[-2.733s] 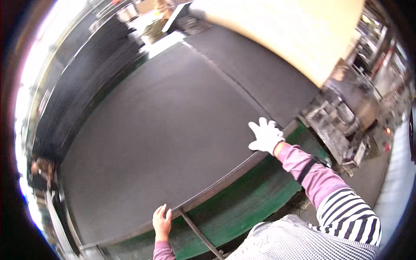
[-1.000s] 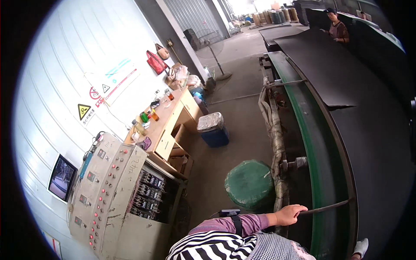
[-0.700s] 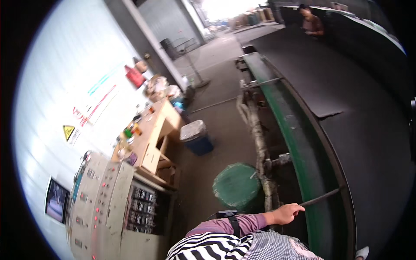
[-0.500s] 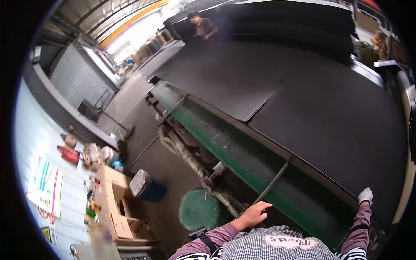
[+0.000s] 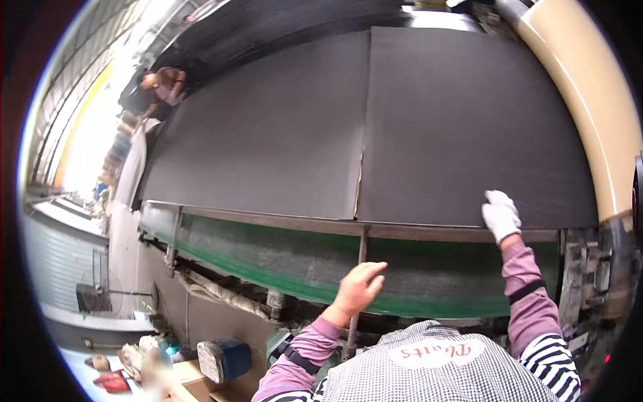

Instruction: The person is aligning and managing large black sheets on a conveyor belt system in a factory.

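Observation:
Two large dark grey sheets lie side by side on a long bed, the left sheet [image 5: 268, 134] and the right sheet [image 5: 469, 120], meeting at a seam in the middle. My right hand [image 5: 501, 214], in a white glove, rests on the near edge of the right sheet. My left hand [image 5: 358, 288] is bare, with its fingers apart and nothing in it. It hovers just in front of a thin upright metal rod [image 5: 362, 246] below the seam. A rusty metal rail [image 5: 268, 218] runs under the sheets' near edge.
A green machine side [image 5: 268, 264] runs below the rail. Another person [image 5: 164, 80] stands at the far left end of the bed. A beige curved surface [image 5: 593, 100] rises at the right, with dark machinery [image 5: 596, 268] under it. A blue bucket [image 5: 224, 358] stands on the floor.
The view has swung from the floor and the workbench back onto the sheets. My left hand gripped the rod before; now it is off it with fingers spread. My right hand is on the sheet's edge.

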### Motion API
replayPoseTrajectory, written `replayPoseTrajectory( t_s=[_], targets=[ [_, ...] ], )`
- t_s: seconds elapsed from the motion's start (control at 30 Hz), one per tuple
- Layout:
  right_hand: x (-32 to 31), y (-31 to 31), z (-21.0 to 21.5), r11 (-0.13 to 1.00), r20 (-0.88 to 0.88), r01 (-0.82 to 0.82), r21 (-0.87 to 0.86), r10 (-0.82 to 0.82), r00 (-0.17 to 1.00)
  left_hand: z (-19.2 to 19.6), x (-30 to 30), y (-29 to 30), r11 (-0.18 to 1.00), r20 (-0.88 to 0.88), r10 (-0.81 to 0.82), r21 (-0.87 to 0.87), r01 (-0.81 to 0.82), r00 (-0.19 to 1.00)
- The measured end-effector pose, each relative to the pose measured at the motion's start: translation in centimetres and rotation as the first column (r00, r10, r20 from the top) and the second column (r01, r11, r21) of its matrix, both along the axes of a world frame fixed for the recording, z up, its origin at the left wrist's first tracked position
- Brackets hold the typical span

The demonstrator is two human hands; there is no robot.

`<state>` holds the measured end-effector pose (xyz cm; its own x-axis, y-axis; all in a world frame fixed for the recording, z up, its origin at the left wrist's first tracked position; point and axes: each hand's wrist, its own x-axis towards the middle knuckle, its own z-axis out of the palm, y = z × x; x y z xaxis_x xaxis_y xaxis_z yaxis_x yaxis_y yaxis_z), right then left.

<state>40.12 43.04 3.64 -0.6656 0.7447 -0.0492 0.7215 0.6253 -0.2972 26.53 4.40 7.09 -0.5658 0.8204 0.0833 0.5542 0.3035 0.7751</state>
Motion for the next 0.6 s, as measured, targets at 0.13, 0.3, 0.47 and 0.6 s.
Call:
replayPoseTrajectory(
  t_s=[0.13, 0.3, 0.47, 0.6],
  targets=[
    [-9.3, -9.3, -0.8, 0.942, -0.496, -0.291, -0.168, 0.174, 0.85, -1.1, -5.6, -2.5, 0.961, 0.017, 0.271, 0.056, -0.272, 0.962],
    [-14.0, -13.3, -0.4, 0.969, -0.162, 0.012, -0.246, -0.054, 0.985, -2.9, -15.7, -5.4, 0.894, -0.218, 0.447, 0.106, -0.434, 0.867],
    [-9.1, -8.9, -1.3, 0.999, -0.121, -0.037, 0.004, 0.037, 0.992, -6.8, -28.2, -6.8, 0.839, -0.574, 0.39, -0.101, -0.534, 0.72],
    [-4.3, -4.0, -2.4, 0.997, -0.087, -0.023, -0.067, 0.017, 0.996, -8.5, -32.5, -7.6, 0.702, -0.715, 0.319, -0.262, -0.662, 0.621]
  ],
)
